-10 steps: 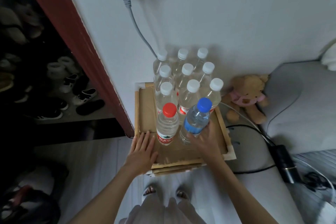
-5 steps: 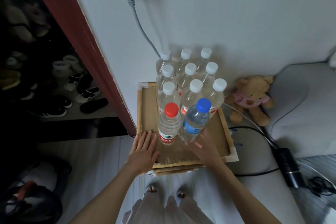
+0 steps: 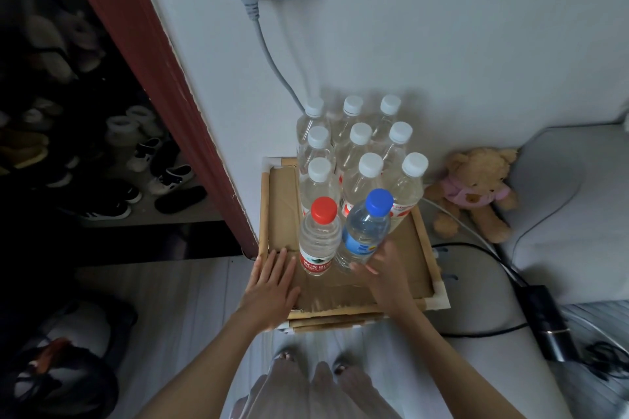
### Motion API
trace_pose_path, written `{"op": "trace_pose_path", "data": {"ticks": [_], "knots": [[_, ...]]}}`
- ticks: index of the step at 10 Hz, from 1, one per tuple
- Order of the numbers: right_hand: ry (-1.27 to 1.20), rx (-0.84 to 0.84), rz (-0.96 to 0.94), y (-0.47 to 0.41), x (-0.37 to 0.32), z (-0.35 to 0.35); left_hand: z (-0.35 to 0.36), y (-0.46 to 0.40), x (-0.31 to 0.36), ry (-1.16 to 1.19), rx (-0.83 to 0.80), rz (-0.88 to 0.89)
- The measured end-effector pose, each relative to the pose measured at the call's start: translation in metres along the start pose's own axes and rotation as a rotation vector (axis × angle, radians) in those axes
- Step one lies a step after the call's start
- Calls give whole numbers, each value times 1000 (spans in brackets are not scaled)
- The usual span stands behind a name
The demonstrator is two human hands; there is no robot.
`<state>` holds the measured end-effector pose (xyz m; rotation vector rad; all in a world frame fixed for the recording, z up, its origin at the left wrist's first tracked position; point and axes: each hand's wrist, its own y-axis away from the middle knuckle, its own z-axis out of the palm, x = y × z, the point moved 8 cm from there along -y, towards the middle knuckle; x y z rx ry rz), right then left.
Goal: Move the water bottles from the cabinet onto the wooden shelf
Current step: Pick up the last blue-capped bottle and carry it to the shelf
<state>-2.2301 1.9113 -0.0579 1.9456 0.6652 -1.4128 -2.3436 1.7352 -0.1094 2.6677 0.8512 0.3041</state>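
Your right hand (image 3: 381, 269) has loosened its grip on the tilted blue-capped bottle (image 3: 366, 231), fingers now open; your left hand (image 3: 272, 286) stays flat on the wooden shelf (image 3: 422, 241).

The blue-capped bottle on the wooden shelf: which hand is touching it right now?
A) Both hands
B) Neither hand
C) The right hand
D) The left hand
C: the right hand has its fingers against the lower part of the blue-capped bottle, which leans a little, while the left hand lies flat and open on the wooden shelf beside the red-capped bottle.
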Motion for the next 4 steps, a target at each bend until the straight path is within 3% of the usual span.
{"op": "trace_pose_path", "data": {"ticks": [4], "knots": [[13, -84, 6, 8, -24, -7, 1, 0, -2, 31, -10, -8]]}}
